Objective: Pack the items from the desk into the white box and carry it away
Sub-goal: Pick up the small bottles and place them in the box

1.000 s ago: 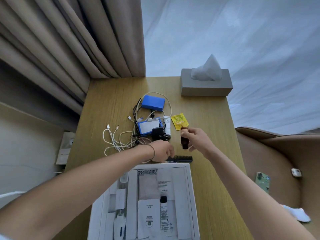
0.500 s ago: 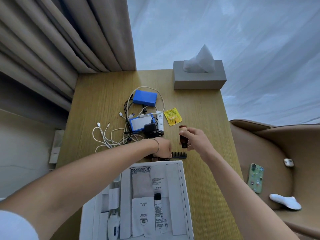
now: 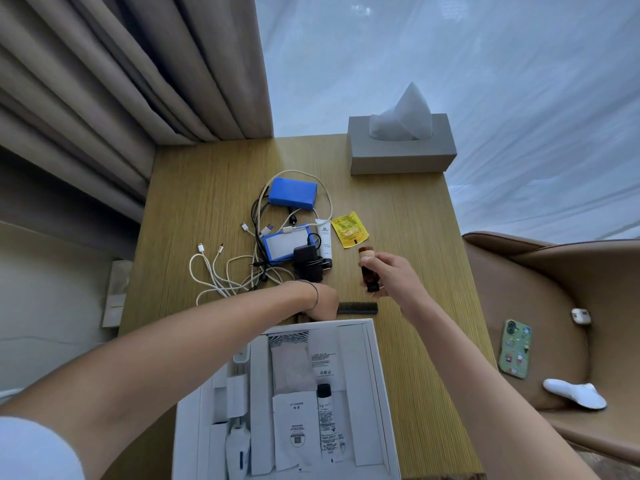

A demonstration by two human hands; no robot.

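That little amber bottle (image 3: 369,271) looks like glass, so probably light but hard, slick and breakable, and the right hand (image 3: 394,277) has its fingers wrapped round its middle, lifted above the desk (image 3: 408,209) just past the comb (image 3: 357,307). The left hand (image 3: 322,303) grasps the comb's handle end by the white box (image 3: 375,375) rim; it's thin, stiff plastic, easy to pinch, while the cables (image 3: 221,275) behind are floppy and tangled

Single head-worn view, looking steeply down, close over desk (image 3: 398,216)
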